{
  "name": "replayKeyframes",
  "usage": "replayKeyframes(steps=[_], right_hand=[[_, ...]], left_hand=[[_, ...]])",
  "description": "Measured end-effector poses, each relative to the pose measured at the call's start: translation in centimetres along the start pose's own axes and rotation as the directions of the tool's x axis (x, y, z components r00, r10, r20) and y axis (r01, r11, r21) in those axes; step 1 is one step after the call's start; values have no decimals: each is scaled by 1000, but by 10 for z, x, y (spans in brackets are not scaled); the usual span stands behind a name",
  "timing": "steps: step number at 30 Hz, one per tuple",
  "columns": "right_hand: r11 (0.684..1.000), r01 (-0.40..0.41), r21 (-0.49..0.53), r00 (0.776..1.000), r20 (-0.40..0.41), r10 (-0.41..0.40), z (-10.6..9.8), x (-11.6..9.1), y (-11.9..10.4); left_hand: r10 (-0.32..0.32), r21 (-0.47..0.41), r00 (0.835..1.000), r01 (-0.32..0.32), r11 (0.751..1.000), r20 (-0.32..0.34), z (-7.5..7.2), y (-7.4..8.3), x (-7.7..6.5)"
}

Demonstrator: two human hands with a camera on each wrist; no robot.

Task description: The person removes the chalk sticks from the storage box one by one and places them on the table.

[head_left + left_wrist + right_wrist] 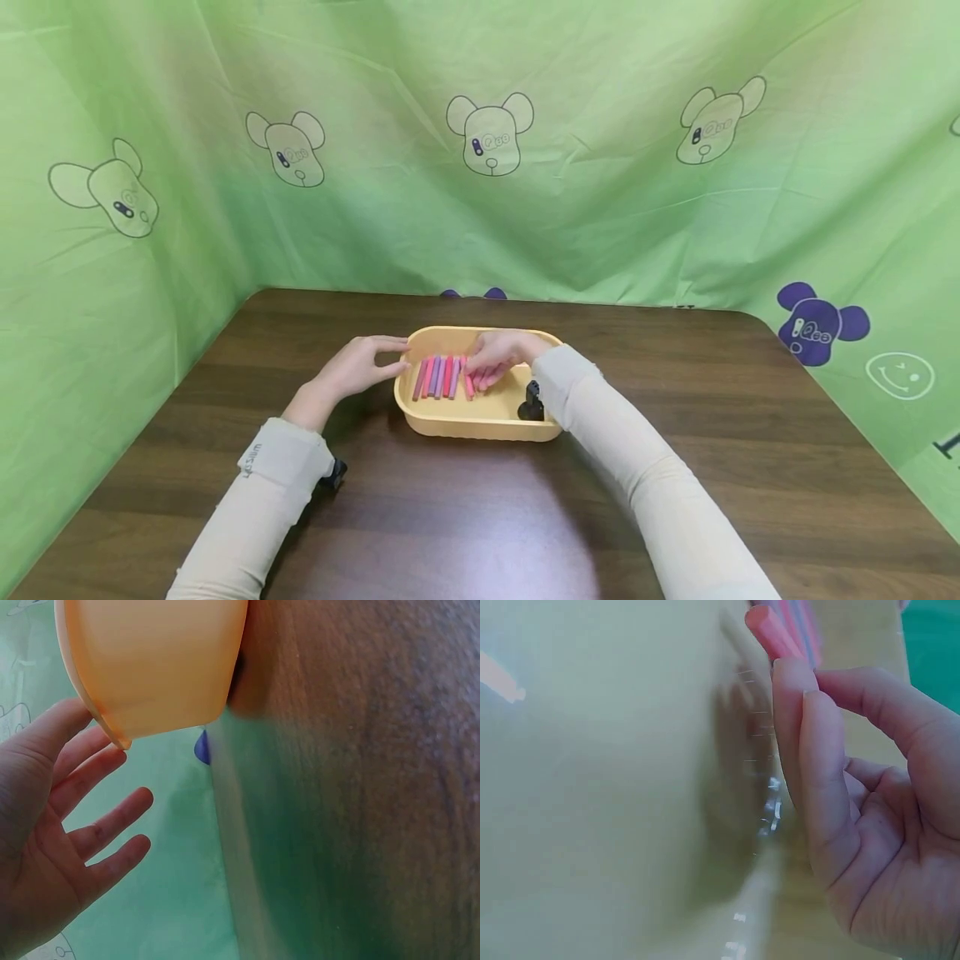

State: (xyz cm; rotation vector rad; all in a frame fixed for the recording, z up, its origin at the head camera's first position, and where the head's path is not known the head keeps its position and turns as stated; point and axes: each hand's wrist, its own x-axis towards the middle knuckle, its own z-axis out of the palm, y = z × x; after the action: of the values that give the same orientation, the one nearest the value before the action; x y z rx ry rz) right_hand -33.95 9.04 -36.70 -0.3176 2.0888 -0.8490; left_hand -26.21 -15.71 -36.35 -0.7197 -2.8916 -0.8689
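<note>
A yellow oblong tray (480, 429) with rounded ends stands on the table. Several slim sticks (437, 377) in pink, purple and brownish red lie side by side in its left part. My right hand (498, 354) reaches into the tray and pinches a pink stick (775, 631) between thumb and fingertips, at the right end of the row. At the tray's left end is my left hand (363, 364), thumb and fingers spread, fingertips touching the rim (90, 701). Its other fingers stay loose beside the tray in the left wrist view.
Dark brown wooden table (480, 517) all round the tray. A green printed cloth (390, 217) hangs behind and at both sides. A small black device (532, 403) sits under the right wrist, over the tray; another black device (334, 475) is at the left wrist.
</note>
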Motion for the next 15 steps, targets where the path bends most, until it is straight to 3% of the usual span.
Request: replayKeyframes(steps=[5,15], right_hand=[[999,49,-7,998,-33,-49,-8,-12,-2],[988,136,73,990,-58,-132,-23,-37,-3]], left_hand=[[6,3,1000,-6,1000,-1,1,-1,1],[1,4,1000,-1,1000,2,1,-3,0]])
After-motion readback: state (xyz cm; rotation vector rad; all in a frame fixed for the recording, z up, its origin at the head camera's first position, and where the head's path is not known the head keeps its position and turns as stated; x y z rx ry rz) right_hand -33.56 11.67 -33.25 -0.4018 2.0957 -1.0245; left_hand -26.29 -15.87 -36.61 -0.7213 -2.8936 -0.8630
